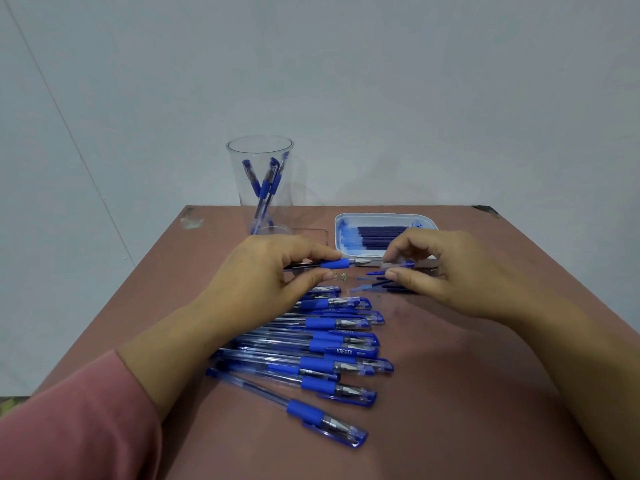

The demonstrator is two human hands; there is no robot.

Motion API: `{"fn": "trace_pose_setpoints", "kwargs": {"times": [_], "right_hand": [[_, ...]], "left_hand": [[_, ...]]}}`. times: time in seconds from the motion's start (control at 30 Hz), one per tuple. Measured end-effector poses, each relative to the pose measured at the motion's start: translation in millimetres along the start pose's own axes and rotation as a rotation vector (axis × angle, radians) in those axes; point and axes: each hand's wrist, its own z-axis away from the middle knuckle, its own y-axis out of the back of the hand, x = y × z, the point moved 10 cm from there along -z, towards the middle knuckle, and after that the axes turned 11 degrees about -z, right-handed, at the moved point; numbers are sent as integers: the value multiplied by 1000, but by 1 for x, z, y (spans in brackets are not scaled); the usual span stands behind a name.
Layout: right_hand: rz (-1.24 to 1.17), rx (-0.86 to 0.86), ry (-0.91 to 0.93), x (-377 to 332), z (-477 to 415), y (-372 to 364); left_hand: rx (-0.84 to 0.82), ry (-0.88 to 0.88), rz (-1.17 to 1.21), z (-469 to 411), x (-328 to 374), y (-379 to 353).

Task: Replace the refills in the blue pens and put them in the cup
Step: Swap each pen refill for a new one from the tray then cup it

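Note:
My left hand (266, 271) grips an uncapped blue pen (341, 263) by its rubber grip, tip pointing right. My right hand (446, 271) pinches the pen's clear cap (398, 265) just right of the tip, apart from it. A clear plastic cup (260, 183) at the back left holds 3 blue pens. A white tray (341, 221) at the back right holds dark blue refills (377, 235). Several capped blue pens (311, 355) lie in a row in front of my hands. Loose refills (375, 284) lie under my right hand.
The brown table (450, 393) ends at a pale wall behind the cup and tray. Small metal bits (340, 276) lie between my hands. A pink sleeve (69, 420) covers my left forearm at the lower left.

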Motion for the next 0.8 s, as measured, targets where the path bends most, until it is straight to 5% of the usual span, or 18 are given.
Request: {"fn": "trace_pose_setpoints", "kwargs": {"times": [0.8], "right_hand": [[-265,104,17,-14,-2,-18]], "left_hand": [[32,-48,12,1,11,1]]}}
